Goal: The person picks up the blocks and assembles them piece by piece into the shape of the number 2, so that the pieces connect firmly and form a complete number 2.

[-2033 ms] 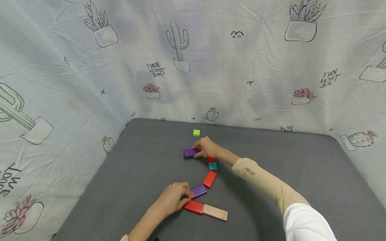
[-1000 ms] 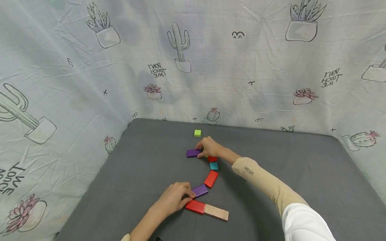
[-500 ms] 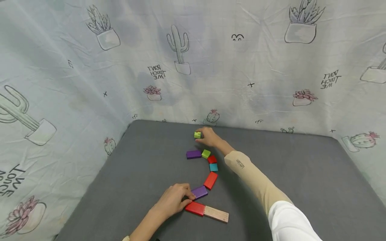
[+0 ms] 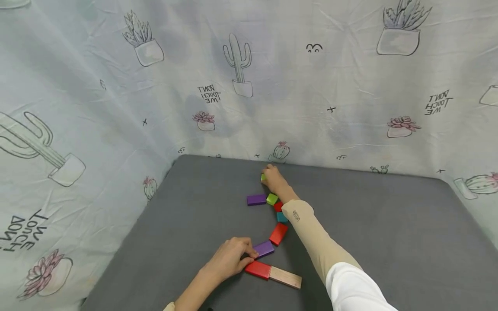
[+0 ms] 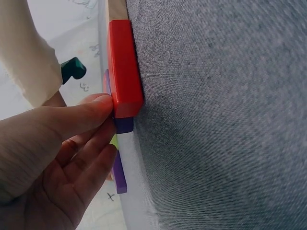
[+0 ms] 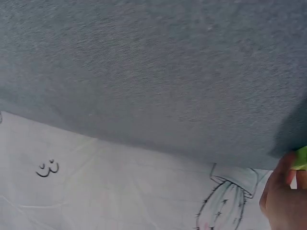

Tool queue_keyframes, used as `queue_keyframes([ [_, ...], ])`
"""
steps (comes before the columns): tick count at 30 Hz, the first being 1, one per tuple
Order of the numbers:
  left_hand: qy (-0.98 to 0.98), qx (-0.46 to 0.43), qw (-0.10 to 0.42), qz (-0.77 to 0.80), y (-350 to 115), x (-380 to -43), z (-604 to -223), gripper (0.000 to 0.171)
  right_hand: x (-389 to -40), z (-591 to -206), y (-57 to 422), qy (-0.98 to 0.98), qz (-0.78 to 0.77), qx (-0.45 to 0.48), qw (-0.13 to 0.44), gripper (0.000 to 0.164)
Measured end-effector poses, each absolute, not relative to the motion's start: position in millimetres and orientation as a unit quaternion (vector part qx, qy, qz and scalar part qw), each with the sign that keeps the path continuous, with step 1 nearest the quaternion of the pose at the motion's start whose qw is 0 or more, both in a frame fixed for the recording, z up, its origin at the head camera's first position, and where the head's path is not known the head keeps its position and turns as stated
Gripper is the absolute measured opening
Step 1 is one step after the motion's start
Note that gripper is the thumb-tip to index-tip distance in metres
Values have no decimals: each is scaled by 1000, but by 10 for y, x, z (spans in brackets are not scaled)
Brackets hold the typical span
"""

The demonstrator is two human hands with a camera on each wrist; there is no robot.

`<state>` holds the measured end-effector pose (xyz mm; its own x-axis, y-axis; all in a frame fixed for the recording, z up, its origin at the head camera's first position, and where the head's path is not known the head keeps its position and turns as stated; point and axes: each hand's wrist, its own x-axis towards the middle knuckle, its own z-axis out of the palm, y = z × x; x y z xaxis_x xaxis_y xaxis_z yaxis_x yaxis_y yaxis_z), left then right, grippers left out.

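My right hand (image 4: 274,180) pinches a lime green block (image 4: 263,177) near the table's far edge; the hand hides most of it. In the right wrist view, part of that block shows at the right edge between finger and thumb. My left hand (image 4: 230,255) lies at the near end of a curve of blocks. Its index finger touches a purple block (image 4: 265,249), and its thumb meets the end of a red block (image 4: 258,270). In the left wrist view, the thumb (image 5: 98,108) is against the red block's end, with the other fingers loosely bent.
A plain wooden block (image 4: 285,277) joins the red block's right end. The curve continues through a red block (image 4: 278,234), a teal block (image 4: 282,217), a small red block (image 4: 278,206), a green block (image 4: 272,198) and a purple block (image 4: 256,200). A printed cloth (image 4: 311,108) hangs behind the grey table (image 4: 369,224).
My right hand has let go of the far purple block, moved away to the back green block and gripped it. My left hand stays by the near blocks. The head view has shifted slightly.
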<state>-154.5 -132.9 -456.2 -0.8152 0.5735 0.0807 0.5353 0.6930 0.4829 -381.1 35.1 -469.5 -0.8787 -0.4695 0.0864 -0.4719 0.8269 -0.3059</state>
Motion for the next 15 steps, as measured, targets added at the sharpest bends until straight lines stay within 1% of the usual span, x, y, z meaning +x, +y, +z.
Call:
queue_keyframes([
  [3,918,303,38,253,-1329,-1557,-4561,12,-3835,-4664,424,-959,174,222,-12,27],
  [5,917,305,39,253,-1331,-1562,-4559,12,-3847,-4637,476,-959,198,203,-18,27],
  [8,918,305,41,251,-1335,-1567,-4557,12,-3862,-4596,539,-953,239,185,-3,28],
  [13,919,301,46,249,-1341,-1568,-4563,13,-3847,-4512,555,-927,292,229,48,25],
  [15,919,300,47,250,-1342,-1566,-4565,13,-3809,-4455,528,-916,309,252,53,27],
])
